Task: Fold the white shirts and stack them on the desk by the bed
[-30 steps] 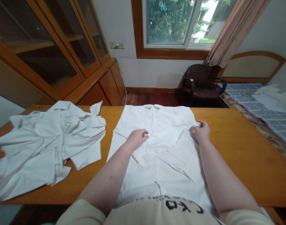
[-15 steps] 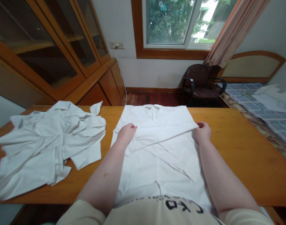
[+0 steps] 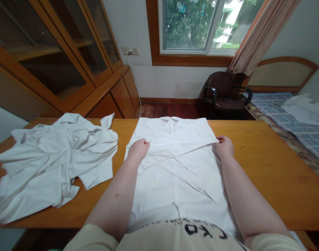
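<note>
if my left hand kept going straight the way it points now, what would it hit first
Most likely more of the white shirt: your left hand points forward and rightward across its upper part. Its height above the cloth is hard to judge, so it might skim over.

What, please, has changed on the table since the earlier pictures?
The left hand has moved left and slightly away from the wearer, now pinching the upper sleeve of the white shirt. That sleeve, bunched before, is drawn straighter across the shirt, its end swung left. The right hand keeps its grip at the shirt's right edge; the crumpled white cloth stayed put.
</note>
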The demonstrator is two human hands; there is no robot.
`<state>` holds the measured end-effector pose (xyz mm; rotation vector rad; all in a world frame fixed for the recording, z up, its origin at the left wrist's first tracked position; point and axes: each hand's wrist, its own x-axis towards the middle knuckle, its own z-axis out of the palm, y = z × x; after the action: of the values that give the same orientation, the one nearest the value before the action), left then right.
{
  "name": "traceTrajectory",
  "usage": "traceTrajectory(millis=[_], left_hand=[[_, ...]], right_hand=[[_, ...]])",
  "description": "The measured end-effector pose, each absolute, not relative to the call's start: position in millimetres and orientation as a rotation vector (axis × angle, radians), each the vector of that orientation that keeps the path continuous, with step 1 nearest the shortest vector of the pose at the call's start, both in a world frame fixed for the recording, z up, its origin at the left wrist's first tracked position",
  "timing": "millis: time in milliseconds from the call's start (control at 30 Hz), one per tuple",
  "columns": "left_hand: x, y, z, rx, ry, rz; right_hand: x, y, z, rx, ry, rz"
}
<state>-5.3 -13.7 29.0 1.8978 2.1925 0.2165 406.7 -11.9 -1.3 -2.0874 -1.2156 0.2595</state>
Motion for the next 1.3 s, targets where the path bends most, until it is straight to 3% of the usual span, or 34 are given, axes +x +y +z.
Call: traceTrajectory(millis=[233, 533, 1300], left_hand=[[-4, -13, 27, 1.891, 2.148, 0.119], [-11, -12, 34, 1.851, 2.117, 0.245], [-16, -11, 39, 1.758, 2.134, 0.08]], right_hand=[[407, -13, 2, -1.937, -1.181, 0.338], [410, -15, 11, -2.205, -1.194, 0.47], [413, -14, 12, -2.287, -1.25, 0.41]])
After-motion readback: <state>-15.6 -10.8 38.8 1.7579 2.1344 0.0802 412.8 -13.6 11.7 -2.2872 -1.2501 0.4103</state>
